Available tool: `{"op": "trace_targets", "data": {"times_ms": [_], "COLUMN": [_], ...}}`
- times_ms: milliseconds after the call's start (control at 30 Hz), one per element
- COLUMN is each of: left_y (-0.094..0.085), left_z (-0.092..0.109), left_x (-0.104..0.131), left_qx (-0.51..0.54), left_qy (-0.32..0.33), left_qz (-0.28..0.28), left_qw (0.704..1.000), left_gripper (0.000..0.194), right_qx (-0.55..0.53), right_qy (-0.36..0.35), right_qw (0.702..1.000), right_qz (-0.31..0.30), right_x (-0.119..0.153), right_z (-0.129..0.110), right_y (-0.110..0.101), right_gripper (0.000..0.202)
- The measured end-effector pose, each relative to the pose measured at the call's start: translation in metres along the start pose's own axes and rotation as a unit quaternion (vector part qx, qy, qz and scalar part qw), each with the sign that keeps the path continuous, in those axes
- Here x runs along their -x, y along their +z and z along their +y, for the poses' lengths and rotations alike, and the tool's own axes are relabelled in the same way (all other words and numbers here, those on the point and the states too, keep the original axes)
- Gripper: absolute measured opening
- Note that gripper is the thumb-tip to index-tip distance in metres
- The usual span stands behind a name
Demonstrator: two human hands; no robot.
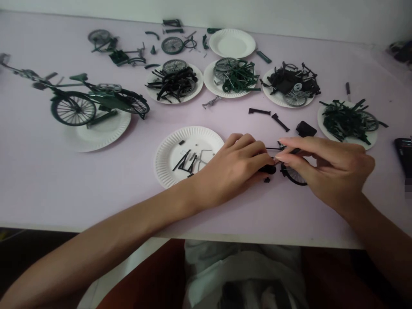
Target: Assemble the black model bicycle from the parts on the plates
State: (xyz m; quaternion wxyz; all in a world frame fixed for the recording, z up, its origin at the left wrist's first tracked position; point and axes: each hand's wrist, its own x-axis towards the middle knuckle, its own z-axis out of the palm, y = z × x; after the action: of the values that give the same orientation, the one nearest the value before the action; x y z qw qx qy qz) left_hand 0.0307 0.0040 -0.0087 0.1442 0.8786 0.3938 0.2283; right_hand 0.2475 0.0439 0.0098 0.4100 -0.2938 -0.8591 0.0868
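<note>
My left hand (238,167) is closed round the dark frame of a small model bicycle, whose spoked wheel (296,175) shows beneath my right hand. My right hand (325,165) pinches a small dark part against the frame, between thumb and forefinger; the part is too small to name. A tiny black piece (267,180) lies just below the fingers of my left hand. Beside that hand, a white paper plate (164,150) holds thin black parts and a bent metal rod. Behind my right hand sits a black box-shaped part (305,129).
An assembled model bicycle (106,98) stands on a plate at the left. Plates of dark parts (175,81) line the back, with another plate (370,137) at the right. Two black bars (280,122) lie behind my hands. A dark device (404,154) is at the right edge.
</note>
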Motion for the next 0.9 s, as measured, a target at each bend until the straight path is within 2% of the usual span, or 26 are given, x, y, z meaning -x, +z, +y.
{"op": "trace_targets", "data": {"times_ms": [67,233,500,700,900], "left_y": [0.0,-0.001,0.001,-0.002,-0.007], "left_z": [0.0,0.0,-0.001,-0.001,-0.002], "left_x": [0.0,0.0,0.0,-0.001,-0.002], "left_qx": [0.001,0.023,0.033,0.058,0.157], "left_qy": [-0.002,-0.02,-0.023,-0.026,-0.042], "left_qz": [-0.002,0.0,-0.002,-0.011,-0.043], "left_qw": [1.0,1.0,0.999,0.998,0.986], "left_gripper": [0.017,0.017,0.02,0.019,0.021], "right_qx": [-0.003,-0.045,0.021,0.048,0.041], "right_qy": [-0.019,0.038,0.101,0.077,0.06], "right_qw": [0.999,0.994,0.992,0.994,0.996], "right_qz": [-0.026,-0.091,-0.078,-0.061,-0.043], "right_x": [0.0,-0.001,-0.006,-0.007,-0.004], "right_z": [0.001,0.001,-0.011,-0.016,-0.021], "right_y": [-0.002,-0.01,-0.011,-0.013,-0.016], "right_gripper": [0.036,0.043,0.011,0.01,0.006]}}
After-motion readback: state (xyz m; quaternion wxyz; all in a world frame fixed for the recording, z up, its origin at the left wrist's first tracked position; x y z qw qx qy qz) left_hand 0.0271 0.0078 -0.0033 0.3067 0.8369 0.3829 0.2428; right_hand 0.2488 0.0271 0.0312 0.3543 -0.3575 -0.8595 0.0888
